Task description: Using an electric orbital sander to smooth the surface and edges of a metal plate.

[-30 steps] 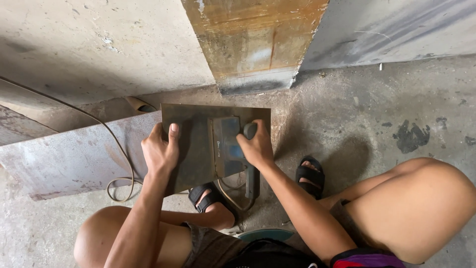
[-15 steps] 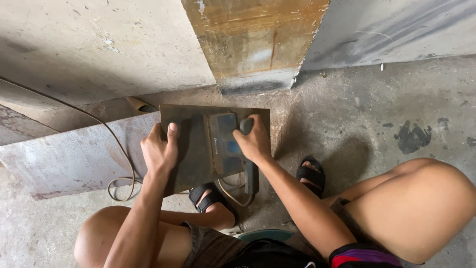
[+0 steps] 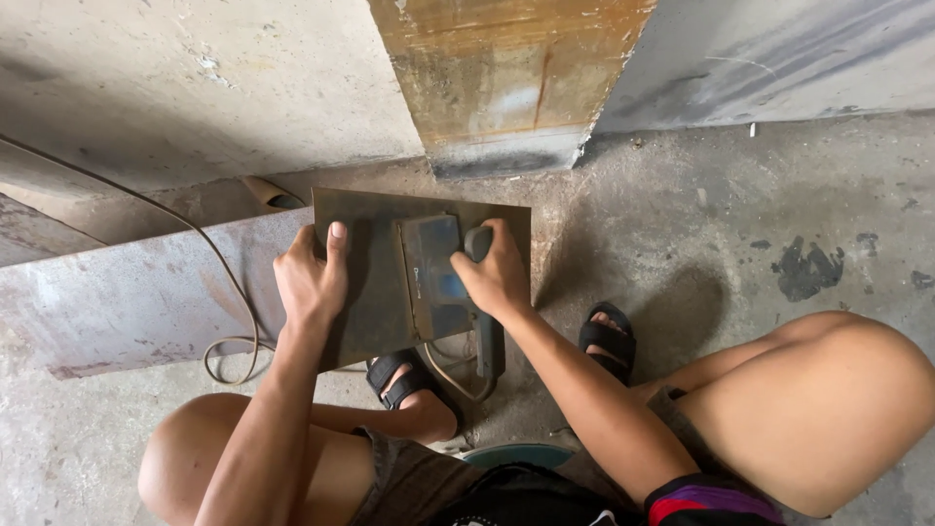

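One head-worn view, looking steeply down from above a squatting person.

The single camera sat on the person's head and faced down and forward, close over the left hand (image 3: 312, 282) and right hand (image 3: 499, 278), which lay near the frame's middle. Knees and sandalled feet filled the lower edge; the concrete floor (image 3: 779, 214) spread to the right, and the foot of a wall with a rusty panel (image 3: 506, 78) closed the top. No second view shared the scene.
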